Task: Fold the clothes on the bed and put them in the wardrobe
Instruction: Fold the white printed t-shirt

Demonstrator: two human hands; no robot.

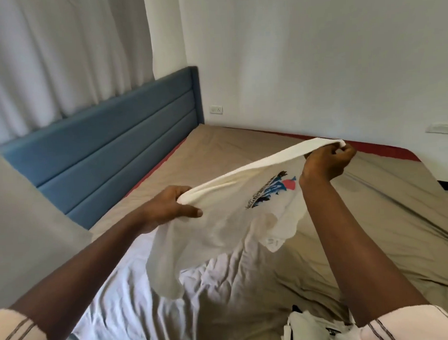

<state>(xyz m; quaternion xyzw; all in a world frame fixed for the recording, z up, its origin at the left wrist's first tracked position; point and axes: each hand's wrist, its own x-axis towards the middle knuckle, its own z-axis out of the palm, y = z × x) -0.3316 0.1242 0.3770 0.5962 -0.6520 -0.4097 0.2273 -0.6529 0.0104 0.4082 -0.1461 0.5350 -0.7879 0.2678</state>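
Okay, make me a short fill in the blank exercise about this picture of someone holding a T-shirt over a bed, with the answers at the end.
1. The left hand and right hand hold a white T-shirt up over the bed, whose headboard is ____.
2. The T-shirt's printed graphic lies nearer the ____ hand.
3. The number of hands gripping the T-shirt is ____.

Missing words: blue; right; two.
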